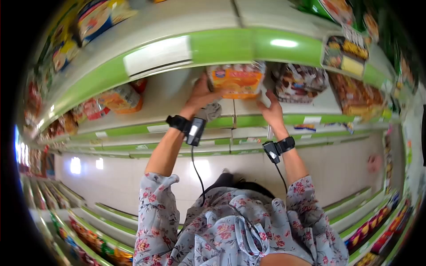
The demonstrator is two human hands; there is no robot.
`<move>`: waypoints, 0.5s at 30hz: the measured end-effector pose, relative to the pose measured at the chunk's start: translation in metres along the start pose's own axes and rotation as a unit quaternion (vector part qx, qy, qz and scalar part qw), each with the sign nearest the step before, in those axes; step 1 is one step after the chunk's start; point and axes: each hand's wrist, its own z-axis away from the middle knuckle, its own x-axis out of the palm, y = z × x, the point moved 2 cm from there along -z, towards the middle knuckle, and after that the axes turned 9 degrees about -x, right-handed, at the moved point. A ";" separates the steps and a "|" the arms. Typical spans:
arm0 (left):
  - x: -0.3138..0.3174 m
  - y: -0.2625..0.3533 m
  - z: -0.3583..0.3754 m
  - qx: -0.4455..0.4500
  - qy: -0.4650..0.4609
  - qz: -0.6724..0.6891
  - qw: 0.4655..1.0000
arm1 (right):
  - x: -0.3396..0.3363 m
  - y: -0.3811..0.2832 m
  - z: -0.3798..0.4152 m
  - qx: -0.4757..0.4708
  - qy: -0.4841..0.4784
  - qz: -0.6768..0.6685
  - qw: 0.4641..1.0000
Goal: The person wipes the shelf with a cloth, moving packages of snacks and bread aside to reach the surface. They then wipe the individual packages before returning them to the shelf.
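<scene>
An orange-and-white snack pack stands on the shelf, its top edge just under the green shelf lip above. My left hand grips it by the left side, with the thumb across its lower front and the other fingers partly hidden. Below that hand lies a crumpled grey cloth at the shelf's front. My right hand is by the pack's lower right corner, fingers and thumb apart. Just right of it sits a brown-and-white snack pack.
Another orange pack stands farther left on the same shelf, and brown packs stand at the right. The green shelf edge overhangs my hands. Cables hang from the wrist devices. Shelves of snacks stand behind me across the tiled floor.
</scene>
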 end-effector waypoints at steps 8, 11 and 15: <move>-0.002 0.005 0.010 0.009 0.148 0.098 0.984 | -0.001 -0.075 -0.003 0.013 -0.013 -0.163 0.986; -0.021 0.022 0.023 0.019 0.164 0.124 0.978 | -0.001 -0.079 0.002 -0.032 -0.009 -0.134 0.990; -0.068 0.008 0.028 0.022 0.174 0.134 0.975 | 0.024 -0.125 -0.011 -0.067 -0.051 -0.121 0.989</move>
